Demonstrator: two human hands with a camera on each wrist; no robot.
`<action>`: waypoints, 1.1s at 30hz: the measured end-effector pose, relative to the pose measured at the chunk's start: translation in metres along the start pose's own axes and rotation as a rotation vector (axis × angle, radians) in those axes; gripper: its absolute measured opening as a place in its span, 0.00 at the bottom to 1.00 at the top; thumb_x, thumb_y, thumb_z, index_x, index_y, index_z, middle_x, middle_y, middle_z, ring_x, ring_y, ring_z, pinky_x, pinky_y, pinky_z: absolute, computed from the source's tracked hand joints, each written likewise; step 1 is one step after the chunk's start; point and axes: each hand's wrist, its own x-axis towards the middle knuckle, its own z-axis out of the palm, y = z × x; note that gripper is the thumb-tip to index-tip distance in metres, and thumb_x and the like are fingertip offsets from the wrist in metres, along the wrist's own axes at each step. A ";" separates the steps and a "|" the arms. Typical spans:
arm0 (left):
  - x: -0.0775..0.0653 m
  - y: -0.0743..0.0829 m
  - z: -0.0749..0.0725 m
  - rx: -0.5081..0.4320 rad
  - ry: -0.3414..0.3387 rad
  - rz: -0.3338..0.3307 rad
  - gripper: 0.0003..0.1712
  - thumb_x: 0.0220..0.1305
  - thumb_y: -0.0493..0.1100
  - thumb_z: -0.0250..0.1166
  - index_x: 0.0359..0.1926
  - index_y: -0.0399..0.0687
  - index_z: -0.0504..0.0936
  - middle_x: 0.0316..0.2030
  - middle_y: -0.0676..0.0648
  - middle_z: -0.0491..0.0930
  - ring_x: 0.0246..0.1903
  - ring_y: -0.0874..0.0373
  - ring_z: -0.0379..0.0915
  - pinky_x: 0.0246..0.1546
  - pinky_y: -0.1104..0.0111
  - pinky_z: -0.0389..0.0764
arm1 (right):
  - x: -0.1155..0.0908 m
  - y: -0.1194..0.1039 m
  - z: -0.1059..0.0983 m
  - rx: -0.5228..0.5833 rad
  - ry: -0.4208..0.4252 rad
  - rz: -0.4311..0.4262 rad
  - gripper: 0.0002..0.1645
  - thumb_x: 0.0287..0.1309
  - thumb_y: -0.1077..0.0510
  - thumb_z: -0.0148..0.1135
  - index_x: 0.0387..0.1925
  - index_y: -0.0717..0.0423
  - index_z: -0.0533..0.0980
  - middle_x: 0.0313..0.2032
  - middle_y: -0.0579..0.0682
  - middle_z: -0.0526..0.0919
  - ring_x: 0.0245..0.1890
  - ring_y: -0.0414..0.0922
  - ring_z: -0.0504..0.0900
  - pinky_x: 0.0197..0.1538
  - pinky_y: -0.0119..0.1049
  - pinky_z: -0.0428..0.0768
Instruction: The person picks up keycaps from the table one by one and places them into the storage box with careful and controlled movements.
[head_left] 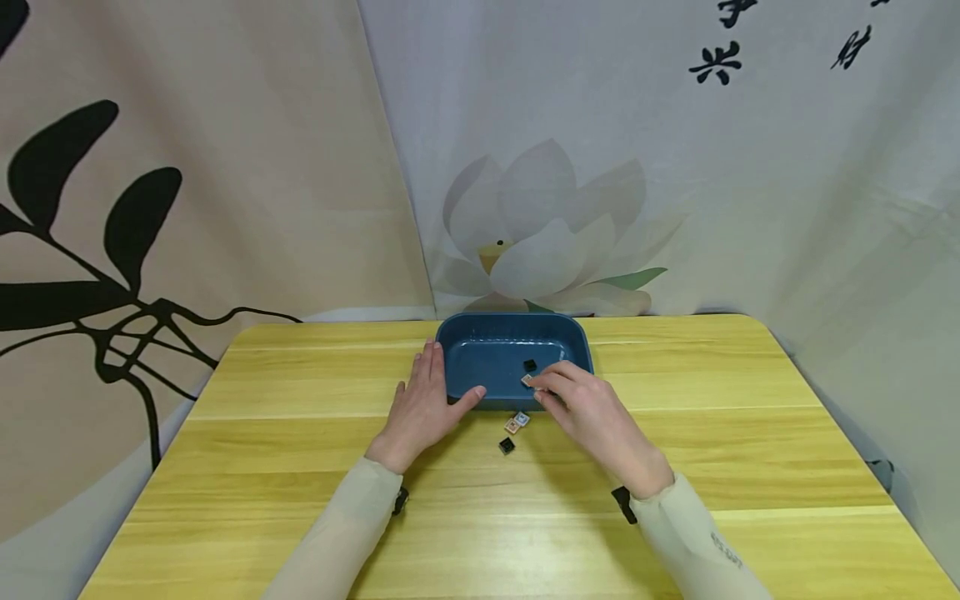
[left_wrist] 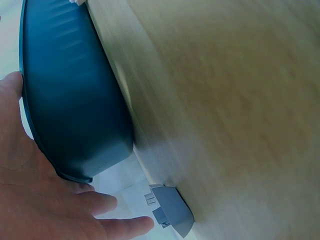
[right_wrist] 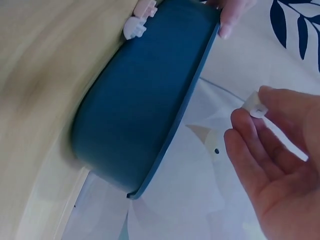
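Note:
My left hand (head_left: 420, 417) rests at the near left corner of a blue tray (head_left: 457, 358). Its straight fingers lie along the left rim, the thumb at the front rim. Between thumb and fingertips my right hand (head_left: 588, 408) pinches a small pale square piece (right_wrist: 256, 106), keycap-like, above the tray. Inside the tray lies a small black piece (head_left: 530, 365). In front of it on the table are a white-and-blue piece (head_left: 522, 418), an orange-and-white piece (head_left: 512, 426) and a black piece (head_left: 507, 446). Prongs stick up from a dark grey piece (left_wrist: 172, 210) in the left wrist view.
The tray stands at the far edge of a wooden table (head_left: 300, 500). Behind it hangs a pale cloth (head_left: 315, 167) printed with leaves, a lotus and dark characters. Each wrist carries a small black device, partly covered by its sleeve (head_left: 337, 525).

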 end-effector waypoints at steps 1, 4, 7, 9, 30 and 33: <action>0.000 0.000 0.000 -0.001 -0.002 -0.001 0.66 0.67 0.79 0.52 0.82 0.34 0.38 0.82 0.39 0.34 0.80 0.39 0.37 0.70 0.32 0.53 | 0.001 0.002 0.000 0.003 0.005 0.003 0.10 0.60 0.64 0.74 0.44 0.55 0.87 0.43 0.49 0.85 0.38 0.42 0.86 0.36 0.32 0.83; 0.000 -0.001 0.000 0.001 -0.003 -0.003 0.66 0.67 0.79 0.51 0.82 0.34 0.39 0.82 0.38 0.34 0.80 0.39 0.37 0.70 0.32 0.53 | 0.003 0.006 0.001 0.007 0.008 0.021 0.10 0.61 0.64 0.73 0.45 0.56 0.87 0.43 0.49 0.85 0.37 0.42 0.85 0.35 0.31 0.83; 0.001 -0.001 0.001 0.004 -0.005 -0.006 0.66 0.68 0.79 0.51 0.82 0.35 0.38 0.82 0.38 0.34 0.80 0.39 0.37 0.70 0.32 0.53 | 0.006 0.011 0.002 0.001 0.010 0.039 0.09 0.62 0.63 0.73 0.44 0.57 0.87 0.42 0.49 0.85 0.38 0.43 0.85 0.35 0.32 0.83; 0.001 -0.001 0.001 0.005 -0.008 -0.007 0.66 0.68 0.79 0.51 0.82 0.35 0.38 0.83 0.39 0.34 0.80 0.39 0.37 0.70 0.32 0.53 | 0.008 0.013 0.003 0.000 0.013 0.053 0.09 0.62 0.63 0.73 0.44 0.58 0.87 0.42 0.50 0.85 0.38 0.44 0.86 0.35 0.33 0.84; 0.002 -0.002 0.000 0.012 -0.026 -0.016 0.66 0.67 0.80 0.49 0.82 0.36 0.37 0.83 0.39 0.33 0.81 0.40 0.36 0.71 0.33 0.52 | 0.034 0.048 0.025 -0.045 -0.119 0.188 0.10 0.67 0.61 0.69 0.46 0.61 0.87 0.43 0.54 0.88 0.36 0.47 0.86 0.38 0.40 0.84; 0.002 -0.002 0.000 0.010 -0.026 -0.018 0.66 0.67 0.80 0.49 0.82 0.36 0.37 0.83 0.39 0.33 0.81 0.39 0.36 0.71 0.33 0.52 | 0.037 0.052 0.029 -0.054 -0.155 0.209 0.10 0.66 0.63 0.69 0.47 0.61 0.87 0.43 0.54 0.88 0.38 0.49 0.86 0.39 0.42 0.85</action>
